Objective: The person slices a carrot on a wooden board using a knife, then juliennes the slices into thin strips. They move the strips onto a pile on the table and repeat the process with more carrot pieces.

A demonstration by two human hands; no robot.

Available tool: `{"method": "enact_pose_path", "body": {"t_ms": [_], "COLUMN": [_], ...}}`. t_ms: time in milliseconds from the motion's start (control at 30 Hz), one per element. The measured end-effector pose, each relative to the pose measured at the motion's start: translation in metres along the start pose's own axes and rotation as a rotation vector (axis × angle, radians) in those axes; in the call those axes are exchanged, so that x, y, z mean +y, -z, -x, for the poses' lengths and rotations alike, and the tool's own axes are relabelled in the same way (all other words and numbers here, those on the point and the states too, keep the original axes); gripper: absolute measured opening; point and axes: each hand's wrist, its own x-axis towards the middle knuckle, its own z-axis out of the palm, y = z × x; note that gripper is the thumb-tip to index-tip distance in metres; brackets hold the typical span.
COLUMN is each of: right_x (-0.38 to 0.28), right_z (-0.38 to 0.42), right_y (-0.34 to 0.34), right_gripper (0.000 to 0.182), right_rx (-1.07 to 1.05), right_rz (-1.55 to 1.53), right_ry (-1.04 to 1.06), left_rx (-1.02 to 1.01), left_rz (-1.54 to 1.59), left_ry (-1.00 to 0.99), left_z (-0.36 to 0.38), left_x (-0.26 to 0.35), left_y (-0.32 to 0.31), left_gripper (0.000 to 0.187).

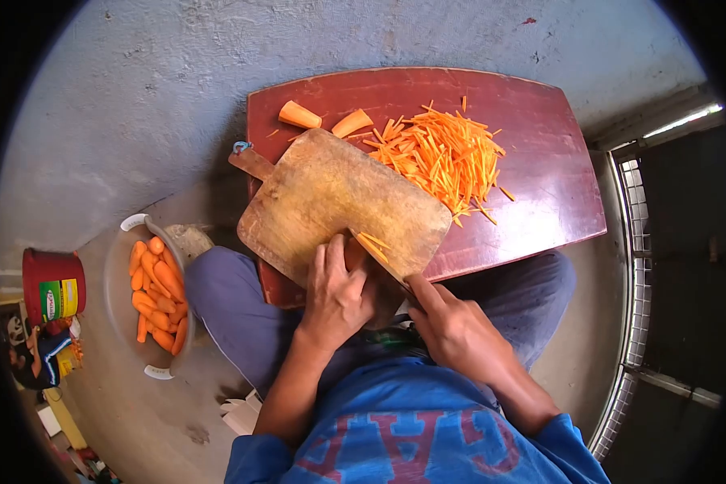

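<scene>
A worn wooden cutting board [339, 185] lies tilted across the table's near left side. On its near edge my left hand [336, 289] has its fingers curled down around a carrot piece [355, 255], mostly hidden by the fingers and the blade. My right hand [464, 331] grips a knife [390, 273] by its handle, with the blade angled up and left beside the left fingertips. A few thin carrot sticks [373, 245] rest on the board just right of the blade. Beyond the board is a heap of carrot strips [448, 157].
Two carrot chunks [300, 114] sit at the far left of the red table [540, 181]. On the floor to the left, a basin [114, 278] holds several whole carrots [160, 294]. A red bucket [36, 282] stands farther left, near another person [44, 355]. A wall rises behind the table.
</scene>
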Motion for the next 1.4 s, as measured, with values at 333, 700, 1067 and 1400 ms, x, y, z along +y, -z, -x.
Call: {"method": "enact_pose_path", "body": {"t_ms": [333, 700, 1067, 1400], "right_x": [-0.003, 0.002, -0.012, -0.010], "right_z": [0.002, -0.016, 0.001, 0.000], "right_y": [0.002, -0.004, 0.004, 0.002], "right_gripper": [0.044, 0.043, 0.042, 0.039], "right_rx": [-0.002, 0.000, -0.018, -0.010], "right_rz": [-0.003, -0.002, 0.021, -0.032], "right_ry": [0.008, 0.056, 0.013, 0.002], "left_rx": [0.001, -0.008, 0.025, 0.013], "left_rz": [-0.028, 0.015, 0.064, 0.035], "left_ry": [0.001, 0.023, 0.010, 0.007], "left_z": [0.002, -0.001, -0.001, 0.002], "left_x": [0.000, 0.008, 0.006, 0.007], "left_y": [-0.003, 0.002, 0.003, 0.003], "left_gripper": [0.044, 0.042, 0.038, 0.045]}}
